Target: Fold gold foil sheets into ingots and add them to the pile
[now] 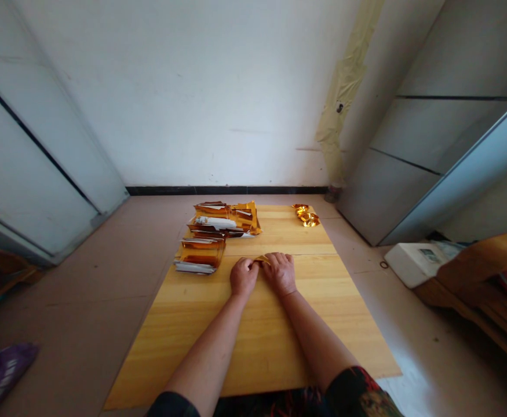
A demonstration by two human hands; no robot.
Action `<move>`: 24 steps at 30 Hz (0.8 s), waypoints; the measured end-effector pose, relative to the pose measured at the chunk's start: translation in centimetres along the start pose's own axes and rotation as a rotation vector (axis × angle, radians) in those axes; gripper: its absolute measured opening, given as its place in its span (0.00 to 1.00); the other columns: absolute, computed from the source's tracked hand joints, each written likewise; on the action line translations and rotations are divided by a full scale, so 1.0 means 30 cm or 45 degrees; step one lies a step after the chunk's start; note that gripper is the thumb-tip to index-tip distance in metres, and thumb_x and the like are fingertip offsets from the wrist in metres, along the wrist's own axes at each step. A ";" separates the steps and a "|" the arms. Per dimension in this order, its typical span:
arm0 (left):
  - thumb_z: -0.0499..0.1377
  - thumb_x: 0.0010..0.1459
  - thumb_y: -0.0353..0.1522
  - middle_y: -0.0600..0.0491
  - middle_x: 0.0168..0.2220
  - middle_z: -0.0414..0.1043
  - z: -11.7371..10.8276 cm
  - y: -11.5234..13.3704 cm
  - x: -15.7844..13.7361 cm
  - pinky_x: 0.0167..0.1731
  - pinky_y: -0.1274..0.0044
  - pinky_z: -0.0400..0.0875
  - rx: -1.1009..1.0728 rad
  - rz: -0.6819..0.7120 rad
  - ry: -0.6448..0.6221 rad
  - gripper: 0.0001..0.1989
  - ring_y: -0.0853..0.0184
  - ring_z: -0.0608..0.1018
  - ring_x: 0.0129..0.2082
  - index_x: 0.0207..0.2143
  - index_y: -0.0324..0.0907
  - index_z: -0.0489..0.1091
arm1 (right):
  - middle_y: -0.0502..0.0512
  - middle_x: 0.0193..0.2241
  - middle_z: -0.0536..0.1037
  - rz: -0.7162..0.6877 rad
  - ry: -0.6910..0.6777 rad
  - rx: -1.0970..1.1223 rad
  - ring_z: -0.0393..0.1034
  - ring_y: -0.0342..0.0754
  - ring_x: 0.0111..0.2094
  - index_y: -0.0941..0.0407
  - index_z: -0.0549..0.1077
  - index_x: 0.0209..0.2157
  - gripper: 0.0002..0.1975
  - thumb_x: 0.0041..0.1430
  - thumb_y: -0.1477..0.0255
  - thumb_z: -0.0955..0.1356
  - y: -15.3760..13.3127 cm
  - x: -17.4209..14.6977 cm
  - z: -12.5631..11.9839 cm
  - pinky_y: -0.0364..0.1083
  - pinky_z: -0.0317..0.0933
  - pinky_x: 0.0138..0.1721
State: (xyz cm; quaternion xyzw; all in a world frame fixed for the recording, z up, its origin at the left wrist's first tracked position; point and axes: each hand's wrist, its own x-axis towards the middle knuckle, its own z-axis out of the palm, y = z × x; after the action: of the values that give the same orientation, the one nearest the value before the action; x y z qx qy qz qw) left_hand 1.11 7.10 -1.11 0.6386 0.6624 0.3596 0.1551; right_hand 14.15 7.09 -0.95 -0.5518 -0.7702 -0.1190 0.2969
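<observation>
Both my hands are together over the middle of the wooden table. My left hand [243, 277] is closed, its thumb and fingers pinching one end of a small piece of gold foil paper [261, 259]. My right hand [281, 273] curls over the other end of that piece, fingers bent and pressed down. Most of the piece is hidden by my fingers. To the left lie stacks of shiny gold foil sheets with white edges [201, 253], and behind them another foil pile [247, 217]. At the far right corner sit a few crumpled or folded gold foil pieces [309, 219].
The wooden table [253, 341] stands before a white wall [218, 104]. A grey refrigerator [414, 139] is at the right, with a white box [414, 263] and wooden furniture [483, 266] nearer. A purple bag [3, 376] lies on the floor at the left.
</observation>
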 end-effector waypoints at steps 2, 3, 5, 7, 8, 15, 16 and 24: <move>0.53 0.53 0.32 0.53 0.24 0.70 0.000 0.001 0.001 0.30 0.79 0.59 -0.015 -0.029 0.023 0.12 0.70 0.69 0.27 0.18 0.41 0.66 | 0.54 0.32 0.74 -0.006 0.008 0.041 0.63 0.47 0.36 0.55 0.71 0.37 0.06 0.59 0.71 0.64 0.000 -0.007 -0.012 0.46 0.46 0.41; 0.53 0.53 0.32 0.53 0.24 0.70 0.000 0.002 0.002 0.30 0.79 0.59 -0.026 -0.044 0.031 0.12 0.70 0.69 0.27 0.19 0.41 0.67 | 0.54 0.32 0.74 -0.002 0.014 0.057 0.63 0.47 0.36 0.55 0.71 0.37 0.06 0.58 0.71 0.64 0.003 -0.011 -0.017 0.46 0.47 0.41; 0.53 0.53 0.33 0.53 0.24 0.70 0.000 0.001 0.003 0.30 0.79 0.59 -0.051 -0.063 0.049 0.11 0.70 0.69 0.27 0.19 0.41 0.67 | 0.54 0.32 0.74 0.025 0.026 0.085 0.63 0.47 0.36 0.55 0.71 0.36 0.06 0.57 0.72 0.65 0.011 -0.023 -0.024 0.46 0.47 0.42; 0.53 0.53 0.33 0.54 0.24 0.70 0.001 -0.002 0.004 0.29 0.79 0.59 -0.069 -0.066 0.069 0.11 0.70 0.69 0.26 0.19 0.41 0.67 | 0.54 0.33 0.73 0.066 0.038 0.101 0.63 0.47 0.36 0.56 0.71 0.34 0.05 0.56 0.73 0.65 0.021 -0.032 -0.026 0.46 0.47 0.42; 0.53 0.53 0.33 0.54 0.24 0.70 0.002 -0.004 0.004 0.29 0.79 0.59 -0.073 -0.064 0.079 0.11 0.70 0.69 0.26 0.19 0.41 0.67 | 0.54 0.33 0.73 0.083 0.038 0.102 0.63 0.47 0.36 0.56 0.72 0.33 0.04 0.56 0.74 0.65 0.025 -0.035 -0.025 0.46 0.47 0.41; 0.53 0.52 0.33 0.55 0.23 0.69 0.006 -0.016 0.001 0.29 0.79 0.58 -0.090 -0.066 0.087 0.11 0.71 0.68 0.25 0.19 0.41 0.65 | 0.52 0.28 0.72 0.083 0.007 0.078 0.61 0.45 0.33 0.56 0.71 0.26 0.08 0.58 0.74 0.64 0.030 -0.035 -0.016 0.46 0.45 0.39; 0.53 0.52 0.33 0.55 0.23 0.69 0.004 -0.015 0.001 0.29 0.79 0.58 -0.087 -0.075 0.087 0.11 0.71 0.68 0.25 0.19 0.41 0.65 | 0.52 0.28 0.72 0.079 0.011 0.072 0.60 0.44 0.32 0.56 0.71 0.26 0.08 0.58 0.74 0.64 0.029 -0.034 -0.016 0.46 0.45 0.39; 0.56 0.53 0.35 0.53 0.25 0.71 0.004 -0.005 0.005 0.30 0.80 0.59 -0.042 -0.054 0.020 0.10 0.70 0.70 0.27 0.22 0.40 0.69 | 0.51 0.25 0.71 0.066 0.005 -0.003 0.61 0.44 0.31 0.56 0.71 0.24 0.11 0.60 0.75 0.64 0.029 -0.031 -0.006 0.46 0.45 0.38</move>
State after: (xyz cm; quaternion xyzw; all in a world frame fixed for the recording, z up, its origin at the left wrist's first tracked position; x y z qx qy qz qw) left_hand 1.04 7.29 -1.25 0.6191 0.6709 0.3720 0.1679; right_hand 15.20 6.59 -1.47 -0.5717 -0.7550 -0.1130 0.3007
